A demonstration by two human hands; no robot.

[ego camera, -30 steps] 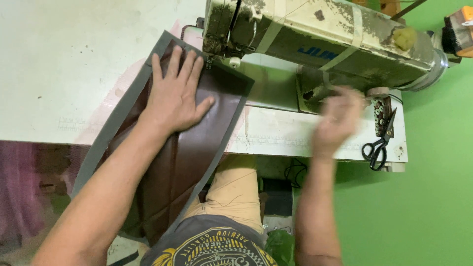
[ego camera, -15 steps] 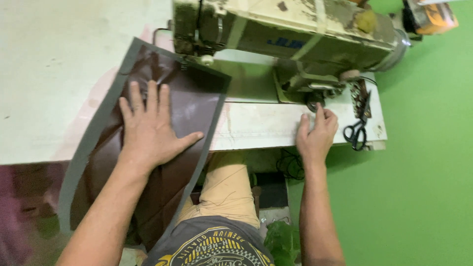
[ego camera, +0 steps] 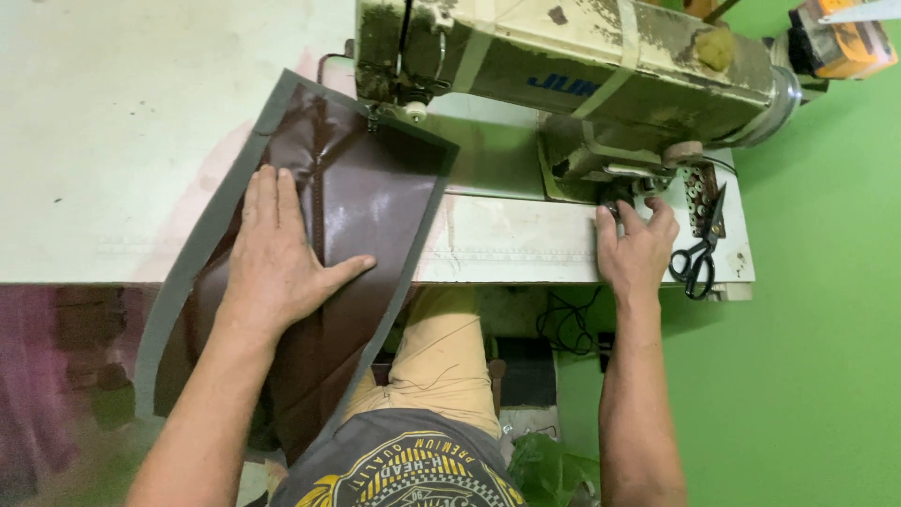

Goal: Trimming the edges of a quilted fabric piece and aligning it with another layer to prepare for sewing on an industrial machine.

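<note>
Brown leather panel (ego camera: 366, 202) with grey border lies on the desk (ego camera: 113, 141), long axis running from me toward the needle. My left hand (ego camera: 282, 258) presses it flat, fingers spread wide; my right hand (ego camera: 636, 252), further away, rests open beside the scissors (ego camera: 696, 258), holding nothing.
</note>
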